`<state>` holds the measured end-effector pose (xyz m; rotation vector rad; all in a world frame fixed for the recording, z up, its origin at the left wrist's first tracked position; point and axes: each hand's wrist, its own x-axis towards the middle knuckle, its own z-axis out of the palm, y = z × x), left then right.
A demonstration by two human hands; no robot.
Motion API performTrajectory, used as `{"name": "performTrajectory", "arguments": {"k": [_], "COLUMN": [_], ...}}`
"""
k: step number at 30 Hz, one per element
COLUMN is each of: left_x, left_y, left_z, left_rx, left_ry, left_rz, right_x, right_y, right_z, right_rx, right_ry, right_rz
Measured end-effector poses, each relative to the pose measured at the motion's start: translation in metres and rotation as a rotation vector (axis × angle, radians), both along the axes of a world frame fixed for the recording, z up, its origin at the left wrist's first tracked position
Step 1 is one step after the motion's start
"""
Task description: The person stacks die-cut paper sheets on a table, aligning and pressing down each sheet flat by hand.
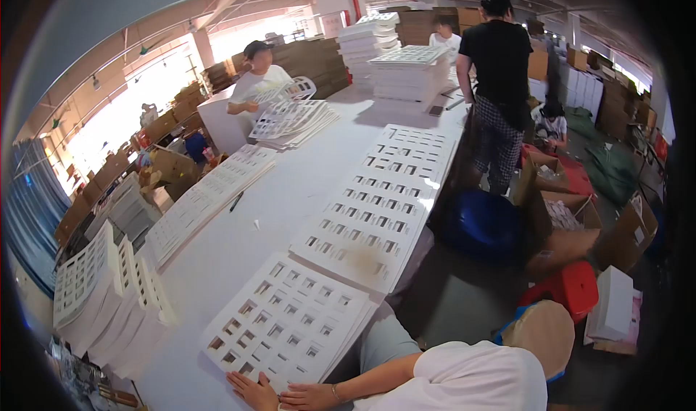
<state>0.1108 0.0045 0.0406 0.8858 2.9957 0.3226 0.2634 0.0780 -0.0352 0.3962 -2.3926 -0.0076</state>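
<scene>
Our left hand (pixel 251 391) is lying flat, fingers a bit spread, on the bottom corner of the nearest printed sheet (pixel 290 317). Our right hand (pixel 308 396) is right next to it by the sheet's edge, and honestly we can't tell if it's pinching anything. That sheet sits at the near end of the white counter (pixel 217 280). Just past it we've got a longer row of sheets (pixel 373 208), with a pen (pixel 236 202) across from them. Farther out, a co-worker in white (pixel 272 77) handles sheets, another in black (pixel 496 63) stands alongside.
</scene>
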Motion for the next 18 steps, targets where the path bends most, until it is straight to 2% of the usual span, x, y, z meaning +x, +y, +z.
{"name": "performTrajectory", "arguments": {"k": [7,10,13,18], "left_x": [0.014,-0.007,-0.009,-0.008], "left_y": [0.007,-0.002,-0.004,0.003], "left_z": [0.02,-0.027,-0.014,-0.017], "left_rx": [-0.028,0.016,-0.104,0.01], "left_ry": [-0.019,0.571,0.04,0.105], "left_rz": [0.018,-0.136,-0.088,-0.066], "right_x": [-0.002,0.008,0.006,0.003], "right_y": [0.001,0.007,0.006,0.008], "right_z": [-0.002,0.011,0.007,0.003], "right_rx": [-0.02,-0.024,-0.01,0.026], "right_ry": [0.048,0.022,0.018,0.059], "right_rz": [0.013,0.045,0.049,0.006]}}
